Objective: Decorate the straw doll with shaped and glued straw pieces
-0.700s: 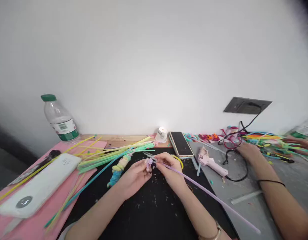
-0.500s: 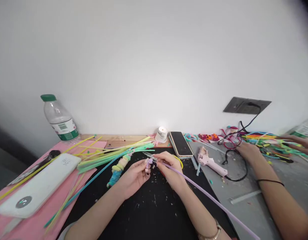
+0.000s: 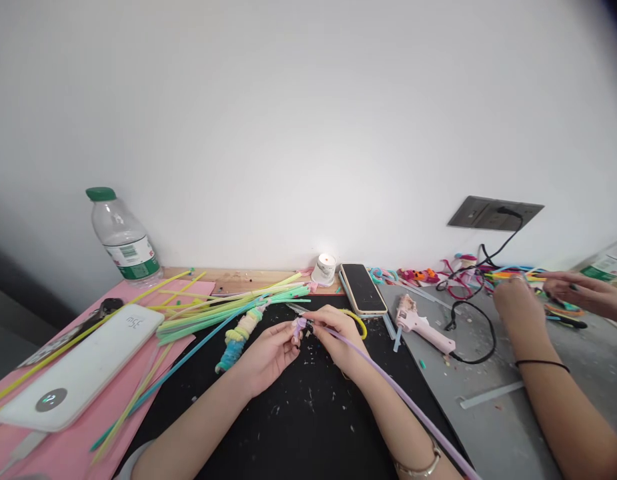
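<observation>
- What's in the grip?
- The left hand (image 3: 268, 351) pinches a small purple piece (image 3: 299, 326); the right hand (image 3: 338, 337), close beside it, has thumb and fingers clamped on a purple pipe cleaner (image 3: 438, 435)
- And around that?
- A metal blade (image 3: 298, 309) pokes out past the right hand. Below lies a black mat (image 3: 288, 427), to the left a striped fuzzy roll (image 3: 238, 339), beyond and right a phone (image 3: 363, 288), farther right a glue gun (image 3: 429, 332), far left a bottle (image 3: 131, 255)

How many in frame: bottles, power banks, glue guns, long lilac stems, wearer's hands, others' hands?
Bottles: 2
Power bank: 1
Glue gun: 1
Long lilac stem: 1
Wearer's left hand, right hand: 2
Others' hands: 2
Total: 9
</observation>
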### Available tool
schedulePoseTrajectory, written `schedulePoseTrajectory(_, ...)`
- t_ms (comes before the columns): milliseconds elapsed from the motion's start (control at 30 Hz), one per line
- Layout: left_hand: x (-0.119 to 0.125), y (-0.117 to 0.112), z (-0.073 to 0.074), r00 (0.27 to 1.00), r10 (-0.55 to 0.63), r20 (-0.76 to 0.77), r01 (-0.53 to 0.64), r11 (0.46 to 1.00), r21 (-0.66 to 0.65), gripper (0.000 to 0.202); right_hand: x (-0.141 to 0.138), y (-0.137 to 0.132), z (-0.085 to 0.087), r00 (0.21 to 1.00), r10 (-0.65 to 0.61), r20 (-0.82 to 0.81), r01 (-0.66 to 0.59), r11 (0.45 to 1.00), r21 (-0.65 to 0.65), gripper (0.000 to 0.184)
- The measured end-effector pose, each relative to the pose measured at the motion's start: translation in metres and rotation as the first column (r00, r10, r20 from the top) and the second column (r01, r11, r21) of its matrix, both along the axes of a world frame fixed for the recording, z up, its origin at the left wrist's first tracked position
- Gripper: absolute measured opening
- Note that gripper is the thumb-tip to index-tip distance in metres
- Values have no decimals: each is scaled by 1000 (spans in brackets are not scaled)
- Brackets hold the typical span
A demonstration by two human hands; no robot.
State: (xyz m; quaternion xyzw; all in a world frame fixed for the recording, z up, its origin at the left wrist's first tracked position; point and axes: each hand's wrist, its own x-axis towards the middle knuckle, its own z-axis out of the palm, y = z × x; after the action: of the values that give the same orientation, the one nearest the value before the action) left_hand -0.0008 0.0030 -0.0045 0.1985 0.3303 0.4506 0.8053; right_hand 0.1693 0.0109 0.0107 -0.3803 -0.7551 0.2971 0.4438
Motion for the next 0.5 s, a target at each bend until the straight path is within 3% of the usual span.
schedulePoseTrajectory(500,2,1,-1,1000,-4,-20,4,1000,-4,5,0,0,-1,1000,-20,8,20,1000,13,34)
